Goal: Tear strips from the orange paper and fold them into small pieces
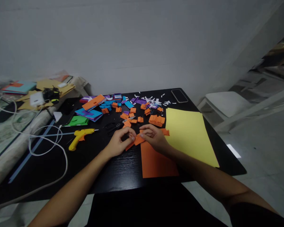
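Note:
Between my two hands is a small folded piece of orange paper [139, 139]. My left hand [122, 141] pinches its left side with thumb and forefinger. The fingers of my right hand [153, 136] are closed on its right side. Under my right hand lies a larger orange sheet [157, 164]. Beyond my hands, small orange paper pieces are scattered beside a neat orange stack [156, 120]. Black-handled scissors [112, 127] rest just past my left hand, their blades partly among the pieces.
A yellow glue gun [81, 138] and white cable [63, 148] lie left. Yellow sheets [191, 135] lie right, with a phone [179, 96] behind. White scraps [153, 101], a green bundle [77, 121] and coloured paper bundles [93, 102] are farther back. A white stool [224, 102] stands right.

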The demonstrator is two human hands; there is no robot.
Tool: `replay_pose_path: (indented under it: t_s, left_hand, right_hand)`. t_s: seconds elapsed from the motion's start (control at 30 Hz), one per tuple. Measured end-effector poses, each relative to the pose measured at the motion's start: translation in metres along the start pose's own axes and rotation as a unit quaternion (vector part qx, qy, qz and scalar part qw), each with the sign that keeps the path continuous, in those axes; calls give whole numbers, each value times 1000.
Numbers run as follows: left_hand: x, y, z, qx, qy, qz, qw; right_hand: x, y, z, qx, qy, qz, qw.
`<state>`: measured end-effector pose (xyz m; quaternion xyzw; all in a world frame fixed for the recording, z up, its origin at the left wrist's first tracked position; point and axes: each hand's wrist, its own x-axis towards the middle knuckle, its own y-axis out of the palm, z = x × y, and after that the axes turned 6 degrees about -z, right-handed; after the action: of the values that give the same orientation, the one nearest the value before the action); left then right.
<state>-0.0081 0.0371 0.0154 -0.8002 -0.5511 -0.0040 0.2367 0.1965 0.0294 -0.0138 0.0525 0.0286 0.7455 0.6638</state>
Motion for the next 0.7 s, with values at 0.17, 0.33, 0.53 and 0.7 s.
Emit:
replay_pose_path:
  t_s: [0.17,0.33,0.53,0.7]
  left_hand:
    - [1,5,3,14,-42,-13,999]
    - [1,5,2,54,-48,4,997]
    - [1,4,5,52,-49,8,997]
    - [1,4,6,61,-72,4,996]
  right_hand:
    - [-1,-1,-2,-31,-11,9,999]
    - [1,-2,-6,-17,-12,2,1000]
    - [2,-3,-6,-22,-14,-12,1000]
    - [2,-2,-5,-34,-27,-16,999]
